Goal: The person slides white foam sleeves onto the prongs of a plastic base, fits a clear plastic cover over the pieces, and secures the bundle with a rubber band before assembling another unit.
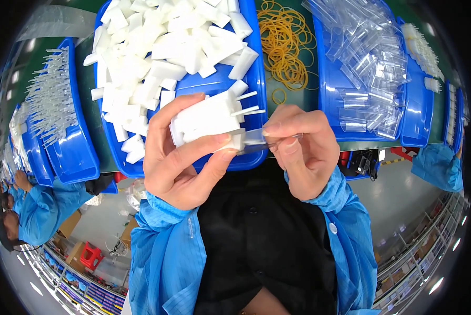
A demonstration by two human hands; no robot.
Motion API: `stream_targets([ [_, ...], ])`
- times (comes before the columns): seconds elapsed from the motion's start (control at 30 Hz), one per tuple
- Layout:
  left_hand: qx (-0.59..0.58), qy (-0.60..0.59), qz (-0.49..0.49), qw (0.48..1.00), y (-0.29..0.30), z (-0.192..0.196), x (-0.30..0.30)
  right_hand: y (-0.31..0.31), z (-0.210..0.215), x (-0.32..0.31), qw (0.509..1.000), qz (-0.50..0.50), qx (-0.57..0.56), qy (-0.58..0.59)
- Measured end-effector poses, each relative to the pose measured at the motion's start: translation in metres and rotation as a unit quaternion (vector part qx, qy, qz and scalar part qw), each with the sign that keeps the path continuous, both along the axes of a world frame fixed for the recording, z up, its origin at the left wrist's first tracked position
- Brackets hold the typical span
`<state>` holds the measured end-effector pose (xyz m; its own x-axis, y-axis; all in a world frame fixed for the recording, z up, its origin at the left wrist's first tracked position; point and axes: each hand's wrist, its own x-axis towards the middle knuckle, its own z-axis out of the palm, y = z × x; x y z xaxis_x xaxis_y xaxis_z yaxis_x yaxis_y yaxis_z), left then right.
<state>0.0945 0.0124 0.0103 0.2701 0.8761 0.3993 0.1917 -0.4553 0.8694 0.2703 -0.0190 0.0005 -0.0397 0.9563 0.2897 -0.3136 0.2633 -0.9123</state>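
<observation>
My left hand (175, 170) is closed around a bunch of white foam blocks (206, 118). Thin white sticks (247, 111) poke out from their right side. Between the thumb and fingers of my right hand (309, 152) is a clear plastic sleeve (254, 137). The sleeve lies against the lowest foam block, by my left thumb and forefinger, and a white stick seems to show through it. How far the sleeve covers the block I cannot tell. Both hands are over the near edge of a blue tray (257, 68) heaped with white foam blocks.
Yellow rubber bands (288, 47) lie in a pile right of that tray. Clear plastic sleeves (372, 73) fill another blue tray (330, 123). Far left, a blue tray (83, 157) holds many white sticks (51, 97). Other people in blue sleeves (57, 205) sit at both sides.
</observation>
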Motion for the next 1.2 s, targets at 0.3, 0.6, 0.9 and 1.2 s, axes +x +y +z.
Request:
stream_targets([
  [0.3, -0.23, -0.244, -0.057, 0.94, -0.004, -0.007, -0.01, 0.01, 0.002, 0.012, 0.981, -0.11, 0.018, -0.159],
  [0.6, -0.296, -0.265, -0.071, 0.915, -0.002, -0.005, -0.008, 0.008, 0.012, 0.02, 0.99, -0.056, -0.045, -0.123],
  [0.9, -0.296, -0.263, -0.104, 0.912, -0.003, -0.007, -0.014, 0.008, 0.003, 0.034, 0.982, 0.076, -0.17, 0.043],
  [1.2, -0.316, -0.284, -0.154, 0.892, -0.007, -0.009, -0.01, 0.008, 0.002, 0.025, 0.991, 0.072, -0.087, -0.073],
])
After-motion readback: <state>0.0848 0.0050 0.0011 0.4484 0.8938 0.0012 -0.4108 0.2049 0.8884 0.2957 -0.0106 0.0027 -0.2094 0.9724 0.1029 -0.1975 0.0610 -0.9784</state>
